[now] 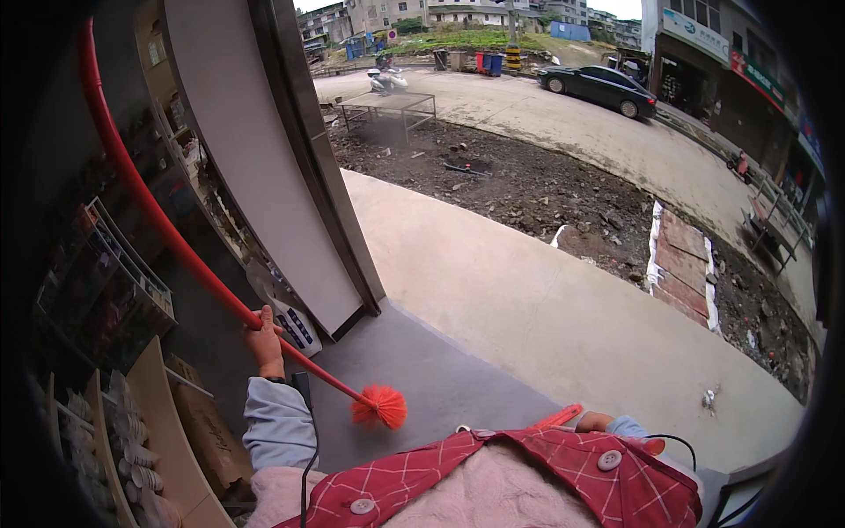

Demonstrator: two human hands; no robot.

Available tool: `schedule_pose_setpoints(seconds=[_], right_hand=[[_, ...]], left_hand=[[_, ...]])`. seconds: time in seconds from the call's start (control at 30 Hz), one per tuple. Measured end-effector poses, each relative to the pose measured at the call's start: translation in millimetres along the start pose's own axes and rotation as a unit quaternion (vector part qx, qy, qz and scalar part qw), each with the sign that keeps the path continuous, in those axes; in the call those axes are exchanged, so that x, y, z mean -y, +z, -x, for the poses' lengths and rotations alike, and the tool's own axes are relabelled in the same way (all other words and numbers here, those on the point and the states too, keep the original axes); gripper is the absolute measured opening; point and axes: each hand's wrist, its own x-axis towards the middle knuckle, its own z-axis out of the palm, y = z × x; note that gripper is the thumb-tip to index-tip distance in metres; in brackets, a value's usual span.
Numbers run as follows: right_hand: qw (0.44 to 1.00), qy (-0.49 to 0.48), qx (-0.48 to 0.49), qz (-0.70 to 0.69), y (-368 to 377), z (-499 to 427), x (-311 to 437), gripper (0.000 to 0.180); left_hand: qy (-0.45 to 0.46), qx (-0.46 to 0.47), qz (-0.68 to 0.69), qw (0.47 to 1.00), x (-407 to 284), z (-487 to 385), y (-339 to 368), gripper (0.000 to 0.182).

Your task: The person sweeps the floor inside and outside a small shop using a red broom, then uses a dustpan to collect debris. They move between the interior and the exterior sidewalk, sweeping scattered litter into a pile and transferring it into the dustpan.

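Note:
My left hand (265, 346) is closed around a long red pole (178, 244), part way along its length. The pole runs from the upper left down to a round orange-red bristle brush head (381, 406), just above or on the grey floor. My right hand (595, 422) shows only in part beyond the apron's edge. It grips a red plastic tool (558, 417), whose rounded end (653, 447) shows on the other side; the apron hides much of it. A red checked apron (403, 478) with buttons covers my front.
A white door-side panel (244, 145) with a dark metal frame (317, 152) stands ahead. A white sack (298, 330) leans at its foot. Wooden shelving (165, 435) with stacked cups (138, 455) is at lower left. Outside lie a concrete apron (488, 264), rubble (528, 178) and a dark car (597, 87).

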Motion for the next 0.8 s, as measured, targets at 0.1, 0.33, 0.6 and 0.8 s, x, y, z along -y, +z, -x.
schedule_pose_setpoints(seconds=[0.1, 0.33, 0.6, 0.8], right_hand=[[1.000, -0.007, -0.001, -0.004, -38.2, -28.0, 40.5, 0.022], [0.989, 0.116, -0.010, -0.095, -81.6, -62.7, 108.8, 0.030], [0.973, -0.041, -0.225, -0.035, -46.9, -88.3, 173.8, 0.018], [0.843, 0.261, -0.105, -0.458, -71.9, -84.6, 266.0, 0.015]], left_hand=[[-0.032, 0.021, 0.029, 0.999, 28.7, -64.6, 58.1, 0.026], [-0.084, 0.042, 0.003, 0.996, 124.6, -211.9, 162.5, 0.022], [-0.233, 0.049, -0.014, 0.971, 276.6, -359.1, 268.5, 0.029], [-0.219, 0.071, -0.056, 0.972, 300.2, -379.5, 285.5, 0.043]])
